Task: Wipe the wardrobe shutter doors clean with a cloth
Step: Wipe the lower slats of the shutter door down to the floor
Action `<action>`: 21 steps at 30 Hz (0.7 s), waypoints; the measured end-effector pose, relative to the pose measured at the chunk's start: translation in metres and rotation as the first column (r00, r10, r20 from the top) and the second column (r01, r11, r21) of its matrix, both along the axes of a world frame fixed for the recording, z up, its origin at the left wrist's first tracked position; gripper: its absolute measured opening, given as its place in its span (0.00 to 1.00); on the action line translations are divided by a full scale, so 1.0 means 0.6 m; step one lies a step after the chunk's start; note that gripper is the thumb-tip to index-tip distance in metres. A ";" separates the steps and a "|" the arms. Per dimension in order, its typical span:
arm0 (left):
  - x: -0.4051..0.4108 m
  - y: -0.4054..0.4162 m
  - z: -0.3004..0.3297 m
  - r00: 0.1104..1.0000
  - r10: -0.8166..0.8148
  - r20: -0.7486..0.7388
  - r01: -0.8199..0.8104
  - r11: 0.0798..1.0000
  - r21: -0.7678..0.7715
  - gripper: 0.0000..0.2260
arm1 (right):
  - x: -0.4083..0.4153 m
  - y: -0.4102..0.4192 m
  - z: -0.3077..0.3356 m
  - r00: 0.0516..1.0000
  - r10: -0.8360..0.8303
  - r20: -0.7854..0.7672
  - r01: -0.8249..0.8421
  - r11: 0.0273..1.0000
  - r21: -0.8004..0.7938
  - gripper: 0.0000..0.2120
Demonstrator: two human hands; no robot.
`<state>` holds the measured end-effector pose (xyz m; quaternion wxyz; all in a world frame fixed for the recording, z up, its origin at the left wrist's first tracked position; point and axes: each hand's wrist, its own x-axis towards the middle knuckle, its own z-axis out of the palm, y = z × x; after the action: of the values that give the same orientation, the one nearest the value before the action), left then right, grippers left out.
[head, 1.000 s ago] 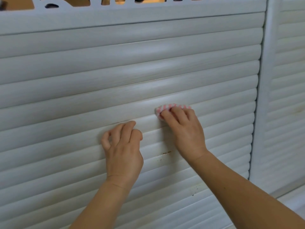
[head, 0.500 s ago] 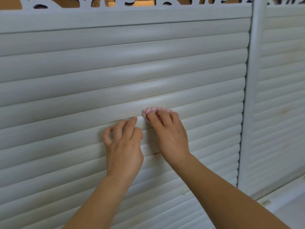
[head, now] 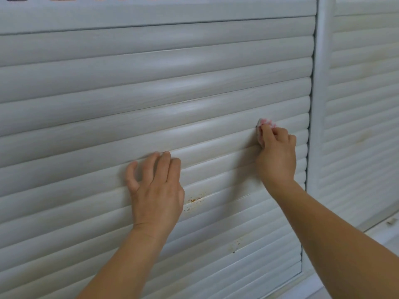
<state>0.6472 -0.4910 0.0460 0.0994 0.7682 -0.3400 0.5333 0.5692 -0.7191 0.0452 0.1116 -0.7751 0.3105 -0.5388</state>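
A white slatted shutter door (head: 151, 93) fills the view, its slats running left to right. My right hand (head: 277, 155) holds a small pink-and-white cloth (head: 262, 126) bunched under its curled fingers and presses it against a slat near the door's right edge. My left hand (head: 156, 186) rests on the slats at the centre, fingers slightly bent with their tips on a slat, holding nothing. Rusty brown specks (head: 194, 200) mark a slat just right of my left hand. Most of the cloth is hidden by my fingers.
A white vertical post (head: 319, 104) separates this door from a second shutter door (head: 362, 104) on the right. A carved white fretwork strip (head: 151, 0) runs along the top. More brown specks (head: 236, 244) sit lower down. A white ledge (head: 386, 231) lies at the lower right.
My right hand has slid the cloth to the right along the slat, from beside my left hand to near the door's right edge. My left hand has stayed in place.
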 end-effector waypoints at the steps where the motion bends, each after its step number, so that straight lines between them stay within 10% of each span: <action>1: 0.000 -0.001 0.001 1.000 0.004 0.004 -0.004 1.000 0.000 0.16 | 0.006 0.012 -0.001 1.000 0.007 0.025 -0.007 1.000 -0.028 0.28; 11: 0.010 0.006 0.017 0.997 0.030 0.077 -0.032 0.999 0.025 0.14 | 0.038 0.098 0.000 0.992 0.106 -0.061 -0.123 0.870 -0.478 0.20; 18: 0.014 0.005 0.012 0.996 0.000 0.087 0.000 1.000 -0.001 0.12 | 0.005 0.026 -0.010 0.997 -0.046 -0.062 0.048 0.998 0.035 0.28; 21: 0.015 0.002 0.007 0.997 -0.003 0.080 0.005 1.000 -0.020 0.11 | 0.022 0.064 -0.009 0.999 -0.013 -0.034 0.008 0.988 -0.157 0.25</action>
<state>0.6562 -0.4900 0.0501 0.0948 0.7446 -0.3397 0.5667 0.5826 -0.6809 0.0400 0.0421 -0.7892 0.2730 -0.5485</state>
